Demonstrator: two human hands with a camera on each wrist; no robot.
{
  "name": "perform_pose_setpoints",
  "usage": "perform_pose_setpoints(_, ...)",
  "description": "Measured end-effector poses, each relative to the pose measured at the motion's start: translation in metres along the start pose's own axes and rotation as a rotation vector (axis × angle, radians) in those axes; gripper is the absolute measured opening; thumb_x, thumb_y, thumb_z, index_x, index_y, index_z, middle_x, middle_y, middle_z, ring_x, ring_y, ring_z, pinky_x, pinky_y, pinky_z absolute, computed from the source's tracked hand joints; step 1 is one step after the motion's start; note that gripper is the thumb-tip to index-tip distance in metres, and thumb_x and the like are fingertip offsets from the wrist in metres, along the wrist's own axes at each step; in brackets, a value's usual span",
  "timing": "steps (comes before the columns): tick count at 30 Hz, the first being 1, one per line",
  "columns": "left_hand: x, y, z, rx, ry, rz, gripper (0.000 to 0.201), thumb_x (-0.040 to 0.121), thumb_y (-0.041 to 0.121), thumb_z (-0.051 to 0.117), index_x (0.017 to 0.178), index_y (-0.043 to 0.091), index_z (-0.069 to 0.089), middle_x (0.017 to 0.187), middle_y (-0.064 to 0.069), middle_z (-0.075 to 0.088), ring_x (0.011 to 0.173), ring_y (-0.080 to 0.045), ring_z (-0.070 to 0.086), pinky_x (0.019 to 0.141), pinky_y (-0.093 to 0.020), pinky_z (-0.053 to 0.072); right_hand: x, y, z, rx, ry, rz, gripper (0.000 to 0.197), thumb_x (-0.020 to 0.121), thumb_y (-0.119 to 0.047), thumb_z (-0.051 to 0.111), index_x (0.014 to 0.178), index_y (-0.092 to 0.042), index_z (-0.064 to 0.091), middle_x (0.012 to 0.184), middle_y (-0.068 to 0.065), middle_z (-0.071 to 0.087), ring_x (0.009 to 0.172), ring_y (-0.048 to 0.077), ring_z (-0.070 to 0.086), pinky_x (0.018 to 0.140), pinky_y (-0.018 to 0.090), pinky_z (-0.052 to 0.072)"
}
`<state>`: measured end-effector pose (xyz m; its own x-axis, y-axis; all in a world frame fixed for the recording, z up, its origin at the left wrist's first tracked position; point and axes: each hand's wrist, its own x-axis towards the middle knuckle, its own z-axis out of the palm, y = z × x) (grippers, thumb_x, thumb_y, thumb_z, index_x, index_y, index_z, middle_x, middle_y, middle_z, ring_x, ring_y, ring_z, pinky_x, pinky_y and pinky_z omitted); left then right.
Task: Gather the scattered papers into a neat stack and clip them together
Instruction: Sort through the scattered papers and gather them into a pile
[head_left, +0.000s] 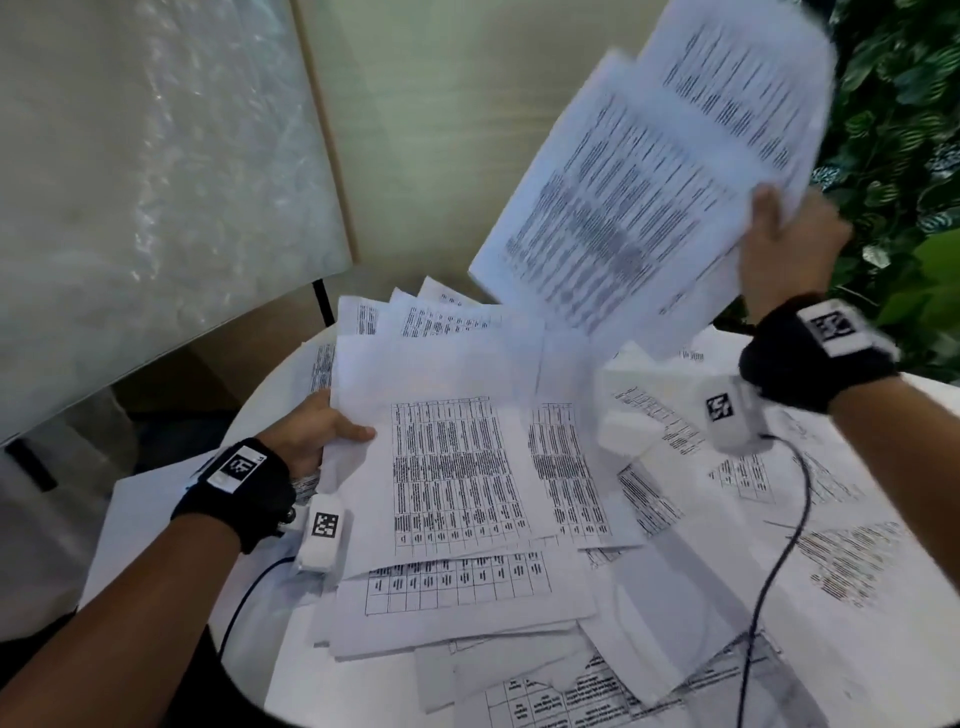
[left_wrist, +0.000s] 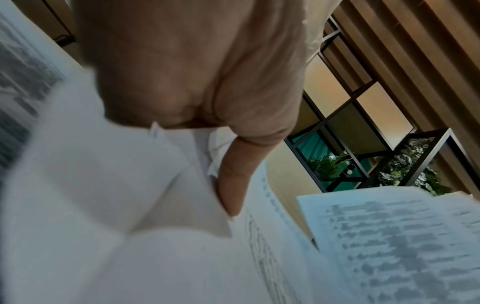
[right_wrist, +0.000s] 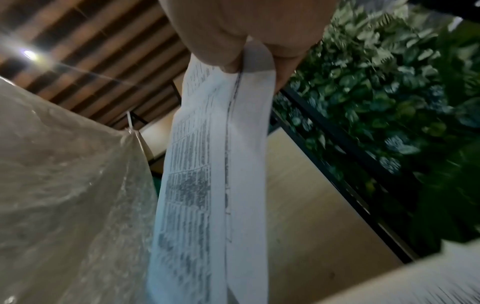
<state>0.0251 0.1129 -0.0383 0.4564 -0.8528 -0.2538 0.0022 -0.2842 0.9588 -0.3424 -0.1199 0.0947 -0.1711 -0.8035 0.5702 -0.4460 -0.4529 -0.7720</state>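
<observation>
White printed paper covers nearly all of the round white desk, sheet over sheet, with tables and blocks of text on them. My left hand is at the left edge of this desk and its grip pinches a loose bundle of white table-printed sheets: the thumb lies on top of the upper page, and the fingers are under the pages, so I cannot see them. In the left wrist view the thumb presses flat on the paper.

My right hand is raised above the far right part of the desk. Its grip is closed on the lower corner of a second bundle of white text-printed sheets; from the right wrist view the thumb and the fingers squeeze the pages between them. This bundle is blurred and stands up in the air, its long axis going up and away from the desk.

I judge that the raised bundle must come down onto the left bundle, which lies lower and to the left of my right grip, with its long axis pointing away from me. Many scattered sheets remain on the right and near parts of the desk. I see no clip.
</observation>
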Motion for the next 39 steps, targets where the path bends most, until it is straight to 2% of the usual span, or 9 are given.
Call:
perform_pose_setpoints(4, 0.002, 0.004, 0.005, 0.061, 0.026, -0.06, 0.043, 0.08, -0.023, 0.058, 0.122, -0.012, 0.062, 0.119, -0.028, 0.068, 0.111, -0.045, 0.063, 0.103, -0.05, 0.048, 0.047, -0.029, -0.022, 0.209, 0.141, -0.125, 0.073, 0.092, -0.068, 0.034, 0.117, -0.005, 0.062, 0.121, 0.016, 0.065, 0.091, 0.006, 0.058, 0.087, 0.034, 0.049)
perform_pose_setpoints(7, 0.004, 0.009, 0.011, 0.076, 0.022, -0.093, 0.04, 0.082, -0.022, 0.058, 0.12, -0.011, 0.062, 0.113, -0.025, 0.069, 0.094, -0.037, 0.066, 0.081, -0.038, 0.054, 0.079, -0.001, -0.007, 0.176, 0.119, -0.109, 0.082, 0.076, -0.086, 0.037, 0.113, -0.018, 0.064, 0.122, 0.004, 0.068, 0.105, 0.011, 0.062, 0.099, 0.035, 0.05)
perform_pose_setpoints(12, -0.002, 0.019, 0.022, 0.066, 0.007, -0.045, 0.033, 0.087, -0.02, 0.054, 0.114, -0.005, 0.065, 0.089, -0.016, 0.073, 0.066, -0.024, 0.071, 0.056, -0.029, 0.058, -0.004, 0.011, 0.038, -0.08, -0.542, 0.005, 0.038, 0.097, -0.028, 0.056, 0.115, 0.004, 0.066, 0.093, 0.011, 0.064, 0.085, 0.019, 0.06, 0.072, 0.029, 0.045)
perform_pose_setpoints(17, -0.01, 0.023, 0.032, -0.102, -0.064, -0.087, 0.028, 0.099, 0.014, 0.057, 0.125, 0.005, 0.066, 0.128, -0.019, 0.068, 0.105, -0.031, 0.067, 0.096, -0.042, 0.054, -0.068, 0.047, 0.078, -0.352, -0.916, 0.039, 0.033, 0.098, -0.034, 0.052, 0.103, -0.003, 0.063, 0.094, 0.015, 0.065, 0.088, 0.031, 0.064, 0.068, 0.027, 0.04)
perform_pose_setpoints(20, -0.016, 0.021, 0.041, -0.127, -0.172, -0.145, 0.048, 0.08, 0.044, 0.077, 0.119, 0.018, 0.07, 0.117, -0.004, 0.076, 0.105, -0.023, 0.073, 0.089, -0.039, 0.059, -0.095, 0.053, 0.096, -0.317, -1.001, 0.041, 0.037, 0.099, -0.034, 0.051, 0.122, -0.007, 0.059, 0.116, 0.013, 0.064, 0.103, 0.03, 0.061, 0.078, 0.028, 0.043)
perform_pose_setpoints(25, -0.004, 0.006, 0.046, 0.086, -0.195, -0.125, 0.051, 0.079, -0.008, 0.076, 0.127, -0.003, 0.062, 0.123, -0.023, 0.07, 0.116, -0.041, 0.065, 0.098, -0.048, 0.053, -0.114, 0.055, 0.103, -0.055, -1.199, 0.125, 0.034, 0.096, -0.037, 0.056, 0.122, -0.015, 0.058, 0.118, 0.011, 0.067, 0.105, 0.029, 0.064, 0.092, 0.039, 0.052)
perform_pose_setpoints(28, -0.001, 0.009, 0.029, 0.089, -0.083, -0.076, 0.046, 0.074, -0.011, 0.075, 0.118, -0.004, 0.065, 0.105, -0.019, 0.074, 0.095, -0.034, 0.072, 0.081, -0.038, 0.059, -0.09, 0.071, 0.088, -0.029, -0.903, 0.265, 0.025, 0.089, -0.027, 0.067, 0.107, -0.01, 0.065, 0.097, 0.009, 0.072, 0.087, 0.026, 0.069, 0.073, 0.03, 0.056)
perform_pose_setpoints(32, 0.002, 0.011, -0.012, 0.13, 0.101, -0.076, 0.022, 0.084, -0.019, 0.061, 0.101, -0.006, 0.067, 0.082, -0.015, 0.075, 0.062, -0.023, 0.072, 0.057, -0.029, 0.059, -0.05, 0.093, 0.052, -0.468, -0.735, 0.215, 0.034, 0.089, -0.024, 0.065, 0.118, -0.004, 0.067, 0.126, 0.014, 0.064, 0.121, 0.03, 0.057, 0.103, 0.032, 0.043)
perform_pose_setpoints(39, 0.014, -0.007, -0.028, 0.23, 0.14, -0.19, 0.035, 0.081, -0.017, 0.067, 0.115, -0.016, 0.063, 0.115, -0.034, 0.067, 0.11, -0.051, 0.063, 0.103, -0.061, 0.045, -0.07, 0.098, 0.061, -0.373, -1.021, 0.343, 0.079, 0.074, -0.044, 0.08, 0.133, -0.001, 0.051, 0.135, 0.01, 0.053, 0.119, 0.03, 0.054, 0.099, 0.043, 0.05)
